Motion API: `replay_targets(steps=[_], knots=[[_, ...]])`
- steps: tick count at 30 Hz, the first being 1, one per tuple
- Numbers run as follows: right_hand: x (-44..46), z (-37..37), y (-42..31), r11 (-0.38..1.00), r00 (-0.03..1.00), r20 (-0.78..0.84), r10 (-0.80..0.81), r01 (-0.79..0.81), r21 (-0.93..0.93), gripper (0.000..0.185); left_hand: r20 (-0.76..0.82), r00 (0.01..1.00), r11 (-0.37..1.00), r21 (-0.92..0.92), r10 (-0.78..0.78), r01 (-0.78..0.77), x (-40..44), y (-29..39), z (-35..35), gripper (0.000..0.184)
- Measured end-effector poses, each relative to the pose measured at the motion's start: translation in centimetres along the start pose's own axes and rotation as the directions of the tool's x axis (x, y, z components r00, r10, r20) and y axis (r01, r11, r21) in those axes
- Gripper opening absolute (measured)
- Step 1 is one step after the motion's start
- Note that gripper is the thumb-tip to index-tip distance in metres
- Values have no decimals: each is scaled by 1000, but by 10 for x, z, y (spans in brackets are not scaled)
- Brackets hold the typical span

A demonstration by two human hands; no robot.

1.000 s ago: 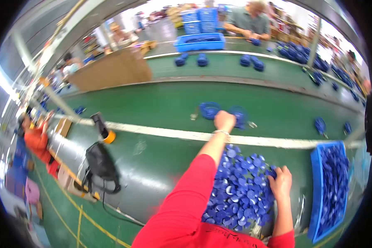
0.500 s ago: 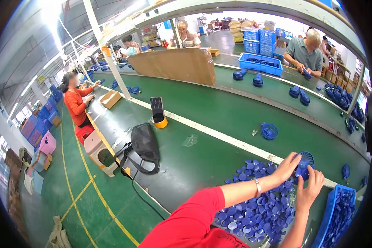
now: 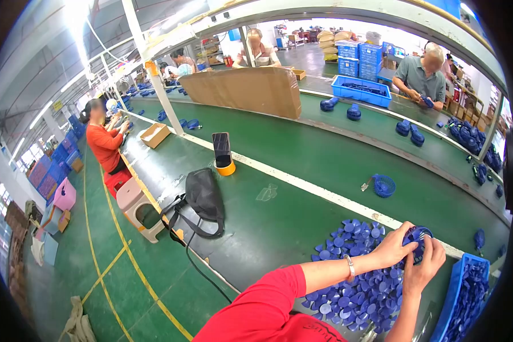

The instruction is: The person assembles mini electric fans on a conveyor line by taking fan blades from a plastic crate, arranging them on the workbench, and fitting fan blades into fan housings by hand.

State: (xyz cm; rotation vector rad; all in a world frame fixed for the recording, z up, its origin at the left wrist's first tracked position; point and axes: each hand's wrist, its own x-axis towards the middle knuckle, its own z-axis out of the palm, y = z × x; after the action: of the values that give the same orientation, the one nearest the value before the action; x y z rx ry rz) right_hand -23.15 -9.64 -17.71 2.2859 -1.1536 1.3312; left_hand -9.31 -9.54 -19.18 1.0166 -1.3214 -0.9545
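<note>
Both my hands grip a blue round slatted housing [image 3: 418,233], which looks like the head of a small handheld fan. My left hand [image 3: 397,248], with a bracelet on its wrist, has its fingers on the near left side. From the right, my right hand [image 3: 425,265] presses its fingers against the same piece. The fingers hide part of the housing. Below the hands, a heap of blue round discs [image 3: 347,296] lies on the bench. To the right stands a blue crate [image 3: 455,290] full of blue parts.
Another blue basket-shaped housing [image 3: 385,186] lies on the green belt [image 3: 313,154]. A black bag [image 3: 204,196] and a phone [image 3: 222,148] on a yellow tape roll [image 3: 226,168] are to the left. Co-workers sit along the line, one in orange [image 3: 104,142].
The housing has tilted in my hands, and both hands have closed in around it. The orange-clad co-worker's outstretched arm has drawn back. The view has shifted slightly.
</note>
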Motion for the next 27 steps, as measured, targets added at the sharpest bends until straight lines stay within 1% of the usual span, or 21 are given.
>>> replay_targets(steps=[2,3,4,5,6,7,8,10,12,14,16,17,19,20,21,22,23,24,25,26,27], knots=[[7,-2,-5,996,993,-78,89,-87,31,58,40,999,999,-42,9,-7,1,2,-4,44],[9,-3,-6,990,984,-113,138,-133,49,62,19,999,996,-79,37,-35,1,2,-3,42],[6,0,-1,931,961,22,277,-274,241,62,26,998,997,-50,56,-55,0,2,-4,42],[3,3,9,815,907,178,381,-420,400,63,35,997,997,-21,75,-74,0,3,-5,41],[1,5,17,650,827,346,443,-562,511,63,47,995,996,3,92,-92,-1,3,-4,41],[2,7,23,504,761,497,416,-648,571,56,39,996,996,43,81,-83,-3,2,-3,40],[1,7,26,465,756,539,372,-654,596,48,26,997,995,74,72,-74,-3,-4,-2,38],[-5,10,23,537,722,537,435,-687,489,42,32,999,994,107,0,-3,-4,1,-4,35],[-9,10,11,719,781,393,486,-612,328,39,-2,999,985,168,-42,42,-5,0,-1,35],[-16,18,14,736,803,315,506,-592,328,37,-16,995,981,169,-99,100,0,-5,4,35],[-13,21,19,768,810,277,516,-581,270,36,-22,992,988,94,-123,124,9,-19,12,36],[-7,22,24,755,782,322,534,-612,235,38,-39,998,988,142,-48,53,15,-26,14,37],[5,27,45,727,739,381,556,-654,208,44,-4,999,992,114,-44,44,35,-36,18,39],[11,33,60,712,727,393,563,-668,215,48,66,994,976,208,-83,68,50,-28,15,42],[16,43,79,700,758,355,547,-647,302,52,93,992,981,168,86,-100,71,-48,15,45],[19,51,99,685,783,315,537,-622,379,56,69,994,994,70,85,-90,90,-59,15,49],[23,54,118,506,681,344,646,-720,475,58,84,982,909,371,170,-190,111,-55,3,51],[23,54,136,307,566,378,733,-771,558,59,36,999,934,356,-22,8,116,-25,-1,51],[19,52,155,310,530,351,772,-796,519,61,-37,998,909,412,-41,53,136,-45,-10,51],[11,45,170,310,496,323,806,-819,483,63,-57,995,893,438,-84,101,154,-74,-27,45],[2,32,179,439,509,291,810,-856,273,54,-114,982,820,540,-151,189,167,-98,-40,37]])
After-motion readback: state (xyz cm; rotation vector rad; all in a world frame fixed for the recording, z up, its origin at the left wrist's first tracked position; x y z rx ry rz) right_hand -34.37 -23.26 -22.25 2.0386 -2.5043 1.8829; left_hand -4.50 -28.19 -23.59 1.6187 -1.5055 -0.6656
